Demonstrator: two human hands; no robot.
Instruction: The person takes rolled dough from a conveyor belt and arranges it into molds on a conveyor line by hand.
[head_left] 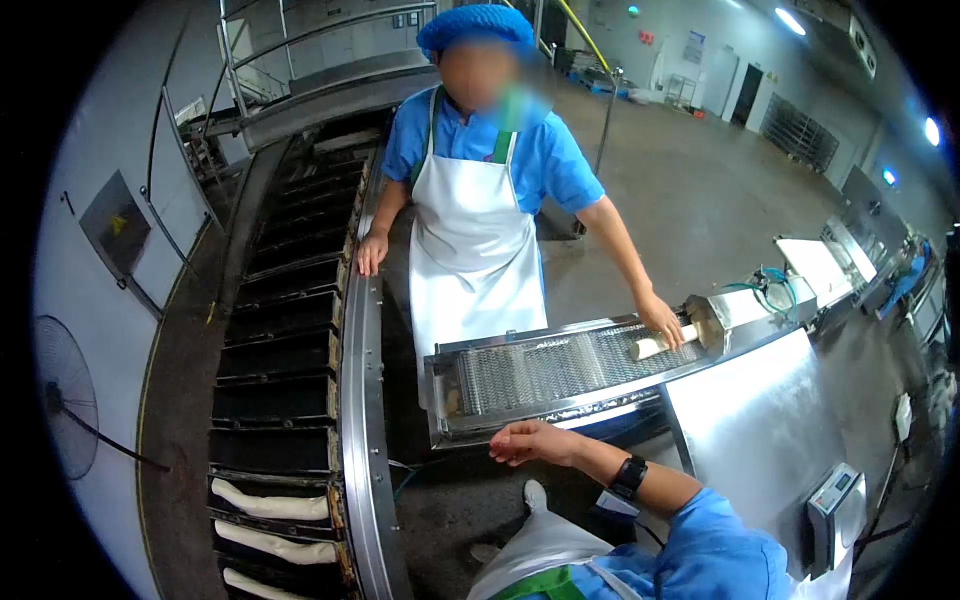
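Observation:
My right hand point(535, 443), with a black watch on its wrist, hovers by the near edge of the metal mesh conveyor point(545, 370). Its fingers are curled together, and nothing shows in them. My left hand is out of view. Across the conveyor stands a co-worker in a white apron point(470, 240). One of the co-worker's hands rests on a pale dough roll point(650, 347) near the conveyor's right end, the other on the rail of the tray line. Long dough pieces point(270, 503) lie in the lower dark trays point(270, 450) at the left.
A metal rail point(365, 430) runs along the dark trays. At the right are a steel table point(750, 410) and a digital scale point(836, 515). A wall fan point(65, 400) is at the far left. Railings stand behind the co-worker.

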